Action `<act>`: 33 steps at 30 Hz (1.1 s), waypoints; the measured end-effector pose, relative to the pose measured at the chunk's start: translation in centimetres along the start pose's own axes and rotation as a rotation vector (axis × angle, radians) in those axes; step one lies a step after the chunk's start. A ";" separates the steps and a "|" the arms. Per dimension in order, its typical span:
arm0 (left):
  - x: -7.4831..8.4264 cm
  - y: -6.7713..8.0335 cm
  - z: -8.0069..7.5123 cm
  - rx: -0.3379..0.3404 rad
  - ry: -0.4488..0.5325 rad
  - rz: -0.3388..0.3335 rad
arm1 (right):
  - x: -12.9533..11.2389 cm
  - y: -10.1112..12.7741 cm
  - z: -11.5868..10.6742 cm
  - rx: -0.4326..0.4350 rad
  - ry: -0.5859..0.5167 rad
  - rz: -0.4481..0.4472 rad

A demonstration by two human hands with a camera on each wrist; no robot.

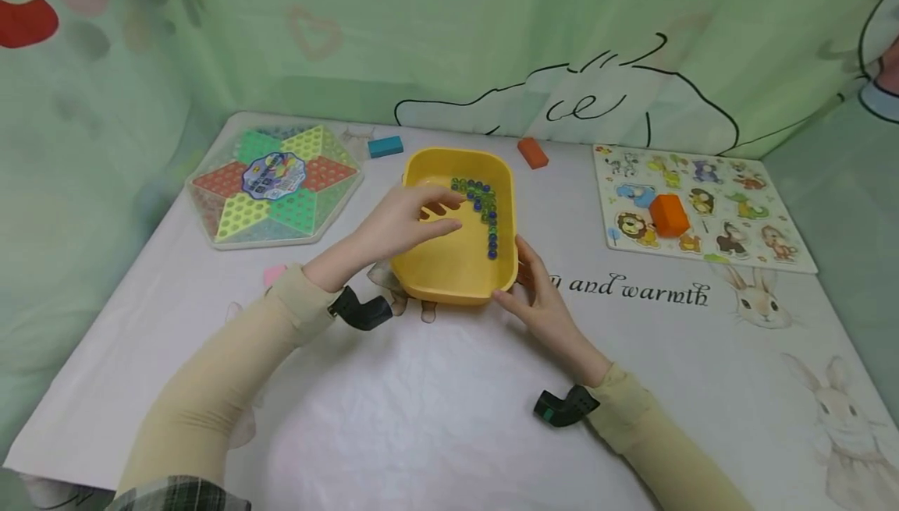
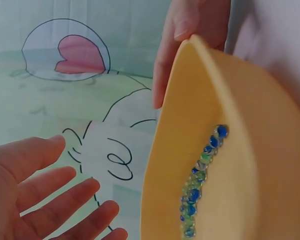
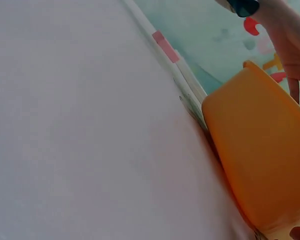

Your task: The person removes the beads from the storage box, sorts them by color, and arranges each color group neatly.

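Found yellow tray [image 1: 442, 265] at centre of white tablecloth [image 1: 421, 417], containing blue and green marbles [image 1: 485, 199] strung along the inner wall from 12 round to 4 o'clock. Could not count these exactly. Observed left hand [image 1: 406, 222] above the tray's 9 o'clock side, fingers relaxed and apart, with nothing visible in hold. Observed right hand [image 1: 546, 308] gripping the rim at 5 o'clock, partly hidden behind the wall and almost wholly cut off in the right wrist view. Noted clear-lidded game case [image 1: 274, 175] toward 10 o'clock; could not make out dark contents near its 12 o'clock edge. Noted animal puzzle board [image 1: 723, 216] toward 3 o'clock, partly covered by orange block [image 1: 669, 216].
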State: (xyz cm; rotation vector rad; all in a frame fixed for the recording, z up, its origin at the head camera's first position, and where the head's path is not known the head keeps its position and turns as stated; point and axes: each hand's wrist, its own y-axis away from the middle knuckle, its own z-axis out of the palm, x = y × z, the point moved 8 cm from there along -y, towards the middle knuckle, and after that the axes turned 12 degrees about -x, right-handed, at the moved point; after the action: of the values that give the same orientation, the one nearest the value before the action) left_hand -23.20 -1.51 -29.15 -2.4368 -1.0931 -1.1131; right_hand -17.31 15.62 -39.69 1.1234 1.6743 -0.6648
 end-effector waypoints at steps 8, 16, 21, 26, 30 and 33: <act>0.9 -4.1 0.2 -0.104 -0.097 0.020 | 0.4 -0.4 0.2 -0.022 -0.033 -0.023; -0.1 -8.1 3.0 -0.290 -0.129 0.111 | 0.4 -0.3 -0.1 -0.021 -0.031 -0.032; -0.9 -9.4 4.7 -0.384 -0.163 0.087 | 0.6 -0.1 -0.1 -0.018 -0.013 -0.013; -1.9 -10.2 6.4 -0.473 -0.240 0.063 | 0.7 0.0 -0.1 -0.021 -0.010 0.000; -2.6 -10.3 7.5 -0.543 -0.277 0.069 | 0.6 0.0 0.0 -0.023 -0.019 -0.011; -2.6 -10.3 7.8 -0.554 -0.296 0.073 | 0.4 0.0 0.0 -0.025 -0.017 -0.023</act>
State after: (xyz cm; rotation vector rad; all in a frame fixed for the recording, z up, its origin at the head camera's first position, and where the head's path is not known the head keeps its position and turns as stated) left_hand -27.49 8.10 -37.15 -3.1260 -0.8366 -1.1808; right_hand -17.35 15.81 -40.09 1.0792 1.6790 -0.6641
